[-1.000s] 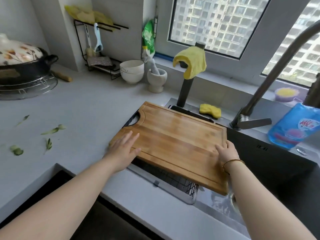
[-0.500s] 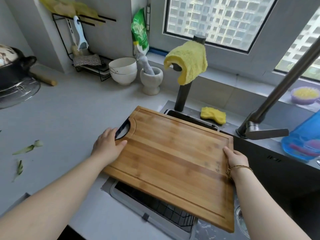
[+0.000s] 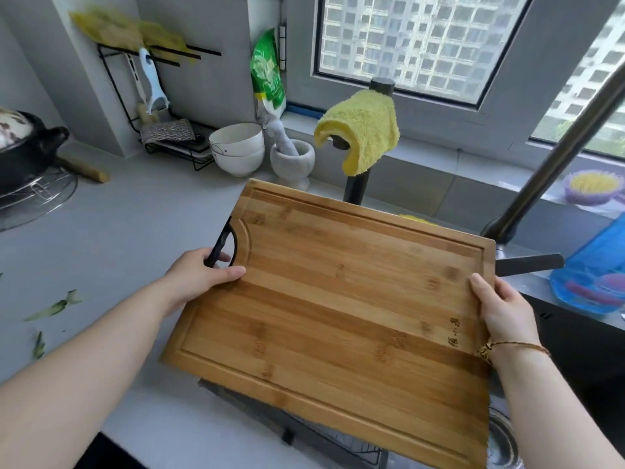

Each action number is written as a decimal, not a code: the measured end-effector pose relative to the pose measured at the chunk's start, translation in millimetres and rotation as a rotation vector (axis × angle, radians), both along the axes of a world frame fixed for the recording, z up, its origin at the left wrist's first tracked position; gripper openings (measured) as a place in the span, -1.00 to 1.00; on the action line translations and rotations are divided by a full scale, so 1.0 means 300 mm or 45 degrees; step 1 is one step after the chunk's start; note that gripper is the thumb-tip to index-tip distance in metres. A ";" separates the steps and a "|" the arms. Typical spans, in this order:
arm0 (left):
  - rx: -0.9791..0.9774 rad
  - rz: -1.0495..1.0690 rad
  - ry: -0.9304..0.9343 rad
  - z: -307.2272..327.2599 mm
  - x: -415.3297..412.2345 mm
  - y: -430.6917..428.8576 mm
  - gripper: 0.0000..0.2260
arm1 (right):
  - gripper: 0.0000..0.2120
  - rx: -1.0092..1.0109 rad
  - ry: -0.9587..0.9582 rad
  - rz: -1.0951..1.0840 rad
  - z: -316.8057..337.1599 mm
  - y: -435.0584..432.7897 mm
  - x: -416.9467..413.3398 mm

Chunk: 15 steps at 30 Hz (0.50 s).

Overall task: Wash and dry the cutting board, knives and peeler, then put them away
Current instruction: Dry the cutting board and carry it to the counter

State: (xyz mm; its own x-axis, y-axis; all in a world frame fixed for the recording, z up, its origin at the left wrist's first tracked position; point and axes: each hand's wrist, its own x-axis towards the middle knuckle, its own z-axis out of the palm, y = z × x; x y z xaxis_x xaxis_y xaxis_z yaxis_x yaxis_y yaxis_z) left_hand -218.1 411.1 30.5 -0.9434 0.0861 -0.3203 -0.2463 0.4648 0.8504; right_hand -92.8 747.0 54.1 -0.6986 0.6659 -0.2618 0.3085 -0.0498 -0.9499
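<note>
Holding the cutting board (image 3: 338, 319) over the sink (image 3: 575, 367), my left hand (image 3: 199, 275) grips its black handle (image 3: 221, 247) and my right hand (image 3: 500, 309) pinches the opposite edge. Beside it lies the grey counter (image 3: 128, 231); behind is a window (image 3: 419, 42).

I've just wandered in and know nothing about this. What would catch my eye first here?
The big rectangular bamboo cutting board fills the middle, held up by both hands: the left hand grips its black handle, the right hand pinches the opposite edge. Behind it, a fluffy yellow cloth drapes over a dark post by the window.
</note>
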 end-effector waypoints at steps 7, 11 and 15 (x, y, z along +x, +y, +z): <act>0.578 -0.026 -0.176 0.123 0.216 -0.166 -0.42 | -0.69 -0.018 -0.010 0.219 0.087 -0.067 0.005; 0.810 0.067 -0.221 0.141 0.406 -0.291 -0.36 | -0.64 0.090 -0.007 0.380 0.113 -0.181 0.025; 0.949 0.254 -0.213 0.151 0.679 -0.430 -0.34 | -0.64 0.219 0.017 0.581 0.160 -0.352 0.072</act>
State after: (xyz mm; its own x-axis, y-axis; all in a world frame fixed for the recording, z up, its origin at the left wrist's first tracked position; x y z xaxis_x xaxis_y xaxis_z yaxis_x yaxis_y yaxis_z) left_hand -14.4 282.2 75.8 -0.9078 0.1682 -0.3841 -0.4176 -0.2793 0.8646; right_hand -71.1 641.4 102.2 -0.9319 0.3236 -0.1641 0.2503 0.2459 -0.9364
